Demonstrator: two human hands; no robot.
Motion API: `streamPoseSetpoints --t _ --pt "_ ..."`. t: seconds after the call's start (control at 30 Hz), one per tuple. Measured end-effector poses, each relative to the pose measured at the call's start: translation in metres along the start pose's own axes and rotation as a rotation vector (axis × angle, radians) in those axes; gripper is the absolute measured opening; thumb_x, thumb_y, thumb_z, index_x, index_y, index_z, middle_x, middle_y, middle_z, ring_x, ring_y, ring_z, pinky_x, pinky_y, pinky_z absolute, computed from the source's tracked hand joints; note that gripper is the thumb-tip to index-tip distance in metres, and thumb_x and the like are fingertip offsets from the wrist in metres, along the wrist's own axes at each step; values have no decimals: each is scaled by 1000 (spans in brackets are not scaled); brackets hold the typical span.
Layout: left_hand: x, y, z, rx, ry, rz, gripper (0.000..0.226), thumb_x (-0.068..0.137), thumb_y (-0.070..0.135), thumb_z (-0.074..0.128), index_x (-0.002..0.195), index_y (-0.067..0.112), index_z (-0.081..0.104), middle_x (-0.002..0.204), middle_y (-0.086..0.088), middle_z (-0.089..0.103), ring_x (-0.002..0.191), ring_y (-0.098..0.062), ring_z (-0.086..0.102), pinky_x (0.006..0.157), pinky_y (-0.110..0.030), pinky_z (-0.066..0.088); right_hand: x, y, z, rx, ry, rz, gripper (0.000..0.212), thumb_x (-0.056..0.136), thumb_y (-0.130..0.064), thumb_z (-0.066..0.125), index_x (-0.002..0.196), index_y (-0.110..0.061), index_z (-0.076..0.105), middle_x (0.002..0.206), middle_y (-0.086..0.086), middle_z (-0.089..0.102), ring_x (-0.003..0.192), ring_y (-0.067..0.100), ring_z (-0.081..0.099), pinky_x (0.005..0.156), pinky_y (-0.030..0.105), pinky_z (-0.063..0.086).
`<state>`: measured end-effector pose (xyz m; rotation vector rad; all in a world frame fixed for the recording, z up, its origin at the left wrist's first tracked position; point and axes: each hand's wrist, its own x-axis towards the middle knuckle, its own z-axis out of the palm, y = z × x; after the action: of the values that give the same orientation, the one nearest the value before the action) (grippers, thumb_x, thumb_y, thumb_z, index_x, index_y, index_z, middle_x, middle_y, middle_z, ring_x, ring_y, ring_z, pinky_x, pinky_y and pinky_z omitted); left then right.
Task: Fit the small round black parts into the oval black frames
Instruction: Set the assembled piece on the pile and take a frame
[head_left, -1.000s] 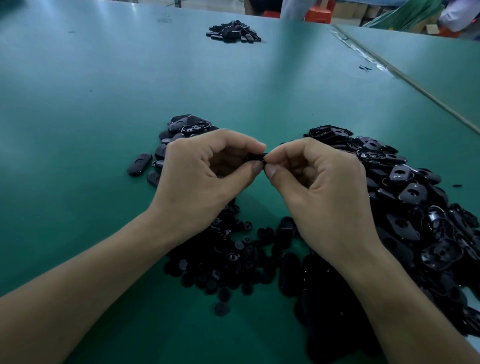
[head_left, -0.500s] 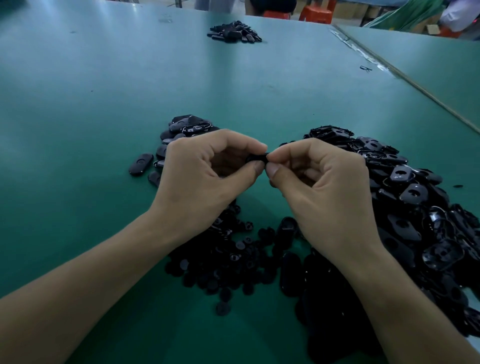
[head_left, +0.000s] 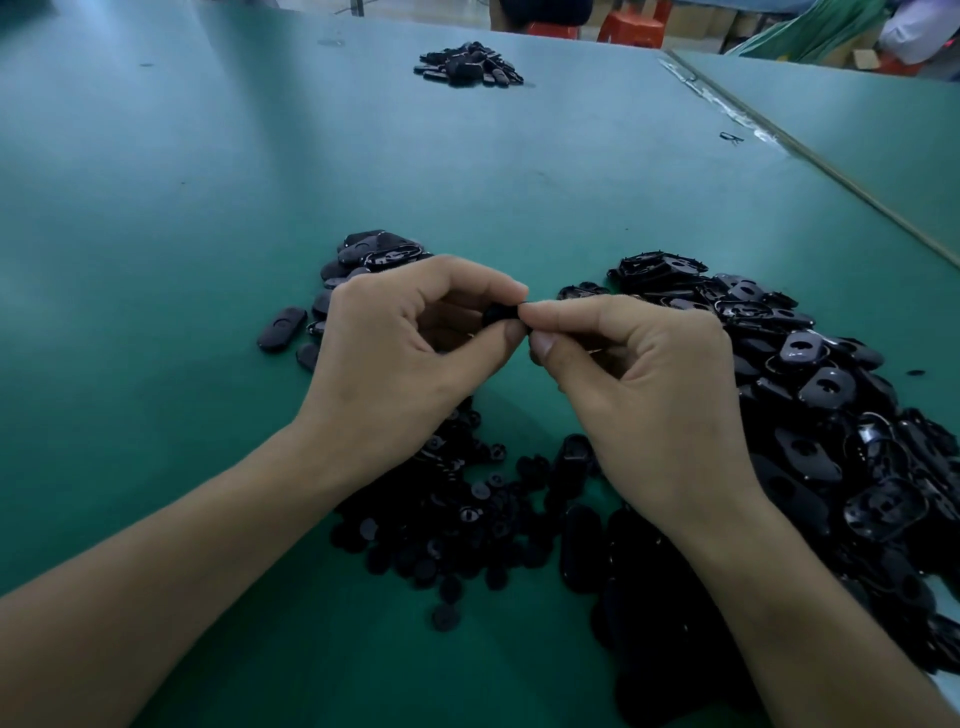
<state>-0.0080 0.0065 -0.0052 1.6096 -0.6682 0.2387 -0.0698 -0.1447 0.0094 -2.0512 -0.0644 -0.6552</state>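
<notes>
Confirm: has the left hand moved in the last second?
No. The left hand stays just right of the lone oval piece on the green table.

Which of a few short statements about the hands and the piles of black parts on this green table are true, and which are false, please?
1. The left hand and the right hand both pinch one small black piece between their fingertips. True.
2. The largest heap of black parts lies left of the left hand. False: it lies on the right, beside and beyond the right hand.
3. Small round parts lie heaped on the table beneath the hands. True.
4. The far pile sits in a red tray. False: it lies straight on the green table.
</notes>
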Motion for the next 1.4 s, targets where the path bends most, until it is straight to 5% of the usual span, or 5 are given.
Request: streamPoseSetpoints --t 0.27,0.7,0.83,0.97,1.4 --pt "1 -3 -1 6 -11 -26 18 82 14 77 92 28 71 82 9 75 72 -12 71 66 -26 56 -2 0 2 -9 -107 0 29 86 -10 69 113 -19 76 95 -13 71 90 8 68 75 24 55" --pt "2 0 -1 71 -2 -52 21 80 14 74 87 33 68 82 7 73 67 -12 67 62 -22 52 -1 -2 0 -124 -6 -53 26 89 -12 71 110 -26 74 100 -10 68 90 7 67 72 20 54" --pt "2 4 0 -36 -38 -51 24 81 7 72 89 30 68 86 2 74 71 -9 68 65 -21 54 0 1 -1 41 -72 76 23 91 -12 70 109 -27 73 92 -13 74 90 3 70 81 23 56" --pt "1 4 0 -105 -71 -61 24 83 5 72 93 26 69 91 2 75 79 -11 72 72 -22 57 2 2 -2 174 -101 130 20 90 -10 70 97 -29 73 85 -12 75 81 7 72 74 22 52" --pt "3 4 -2 -243 -108 -167 22 81 5 73 97 20 73 84 3 78 75 -11 72 70 -19 56 3 4 -5 187 -82 149 11 86 -17 73 93 -25 76 75 -8 73 69 8 68 67 28 55"
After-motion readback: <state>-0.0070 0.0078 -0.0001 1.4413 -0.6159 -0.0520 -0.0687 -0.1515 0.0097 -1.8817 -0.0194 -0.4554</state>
